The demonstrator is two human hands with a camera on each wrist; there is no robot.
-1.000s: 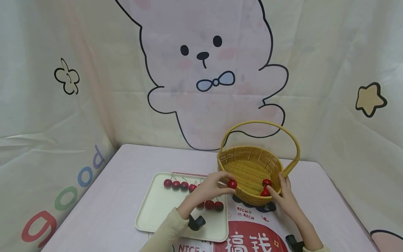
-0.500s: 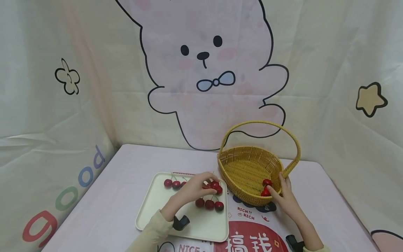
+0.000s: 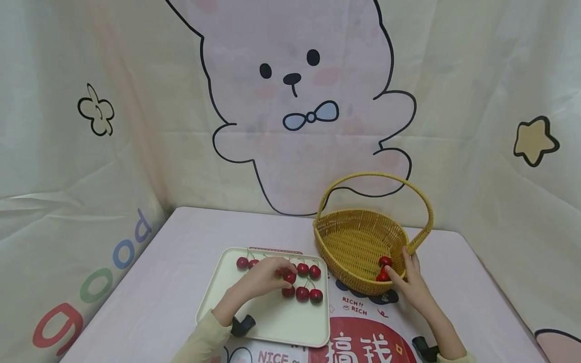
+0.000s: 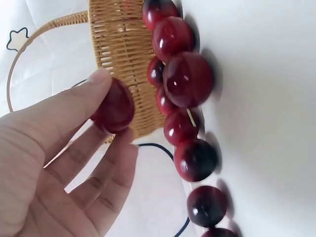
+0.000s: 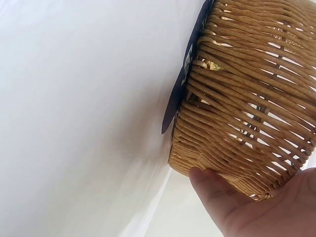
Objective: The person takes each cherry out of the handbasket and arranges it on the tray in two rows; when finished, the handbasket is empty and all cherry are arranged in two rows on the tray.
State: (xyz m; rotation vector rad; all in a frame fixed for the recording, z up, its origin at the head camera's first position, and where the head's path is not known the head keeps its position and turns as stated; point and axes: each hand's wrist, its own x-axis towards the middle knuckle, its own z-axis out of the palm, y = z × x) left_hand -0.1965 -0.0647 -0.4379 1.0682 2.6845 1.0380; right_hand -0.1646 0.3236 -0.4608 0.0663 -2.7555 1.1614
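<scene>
My left hand (image 3: 263, 277) pinches a dark red cherry (image 4: 116, 106) between thumb and fingertips, held above the cream tray (image 3: 268, 322). More cherries with stems lie in rows on the tray, among them a cherry (image 3: 302, 294) at the right; my left hand hides part of the back row. At the right, my right hand (image 3: 414, 288) grips the near right rim of the yellow wicker basket (image 3: 358, 237), close to where its handle joins. In the right wrist view, a finger lies against the basket's woven outer wall (image 5: 256, 98). Two red cherries (image 3: 385, 261) sit inside the basket near my right thumb.
The basket's tall arched handle (image 3: 372, 175) rises over it. A printed mat (image 3: 358, 327) with red and black lettering lies under the tray and basket. White cloth covers the table (image 3: 150, 292), and a curtain with a cartoon animal (image 3: 295, 151) hangs behind.
My left hand has moved left, from the basket's left rim back over the tray, with the cherry still pinched. The right hand and the basket have stayed in place.
</scene>
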